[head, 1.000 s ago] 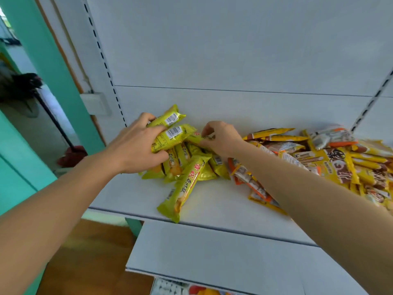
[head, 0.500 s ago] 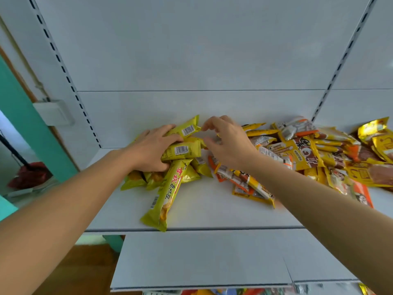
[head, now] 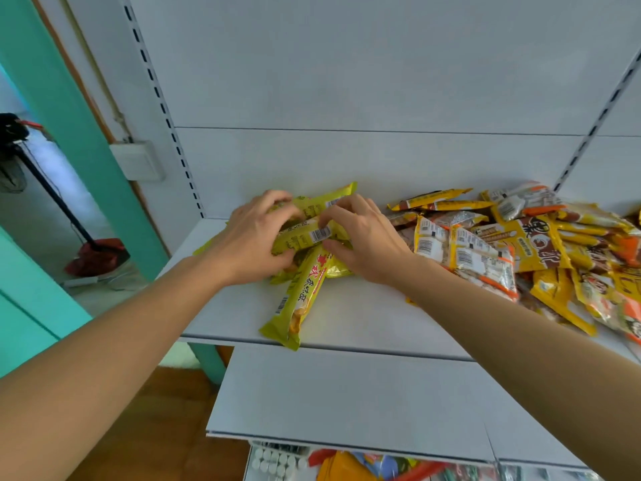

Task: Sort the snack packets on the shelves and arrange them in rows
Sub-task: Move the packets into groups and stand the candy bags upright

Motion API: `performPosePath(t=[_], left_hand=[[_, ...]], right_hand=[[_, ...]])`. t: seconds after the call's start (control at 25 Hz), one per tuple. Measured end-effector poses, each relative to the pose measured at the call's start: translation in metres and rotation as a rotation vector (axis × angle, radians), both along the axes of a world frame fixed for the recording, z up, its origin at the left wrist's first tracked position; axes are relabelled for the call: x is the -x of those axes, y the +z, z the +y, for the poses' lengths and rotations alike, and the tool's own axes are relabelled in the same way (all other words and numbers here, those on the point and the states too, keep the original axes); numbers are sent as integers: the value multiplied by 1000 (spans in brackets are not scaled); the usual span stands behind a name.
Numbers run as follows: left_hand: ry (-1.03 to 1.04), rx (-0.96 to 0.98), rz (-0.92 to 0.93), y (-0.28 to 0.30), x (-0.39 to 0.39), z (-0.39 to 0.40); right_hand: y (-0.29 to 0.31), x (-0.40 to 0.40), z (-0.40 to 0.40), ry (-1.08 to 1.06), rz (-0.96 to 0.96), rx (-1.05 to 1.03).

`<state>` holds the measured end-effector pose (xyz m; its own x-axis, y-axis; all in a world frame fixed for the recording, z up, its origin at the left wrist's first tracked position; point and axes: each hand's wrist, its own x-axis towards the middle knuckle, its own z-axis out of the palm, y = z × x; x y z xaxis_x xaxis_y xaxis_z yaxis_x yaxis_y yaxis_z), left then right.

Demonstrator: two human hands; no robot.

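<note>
Lying between both hands [head: 256,234]: green packets [head: 305,234] (heaped).

I see a small heap of yellow-green snack packets [head: 305,234] at the left of the white shelf [head: 364,317] — one long packet [head: 298,300] points toward the front edge. To the right, a jumbled pile of yellow and orange packets [head: 520,244] — barcodes up on several.
</note>
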<state>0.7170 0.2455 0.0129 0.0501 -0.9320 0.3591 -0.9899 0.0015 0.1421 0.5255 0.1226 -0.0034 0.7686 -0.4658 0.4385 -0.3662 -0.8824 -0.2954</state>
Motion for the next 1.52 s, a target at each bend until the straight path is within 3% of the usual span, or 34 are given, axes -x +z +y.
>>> performPosePath(t=[0.08, 0.2, 0.28, 0.56, 0.84, 1.32, 1.44, 1.52], left_hand=[[-7, 81, 14, -6, 13, 20], [-55, -127, 65, -22, 29, 38], [-86, -141, 101, -27, 24, 41], [-207, -122, -104, -37, 0, 46], [-151, 27, -112, -45, 4, 49], [8, -22, -103, 0, 2, 54], [81, -70, -119, 18, 8, 39], [82, -101, -116, 31, 18, 19]], right_hand=[[1, -5, -2, -5, -8, 18], [4, -9, -5, -11, -10, 40], [7, -10, -7, -15, -7, 37], [-1, -7, -2, 22, 102, 41], [-1, -1, 2, -6, 65, 37], [11, 5, 9, 24, -105, 114], [21, 19, 0, -49, -20, 171], [34, 41, -11, -152, 135, 203]])
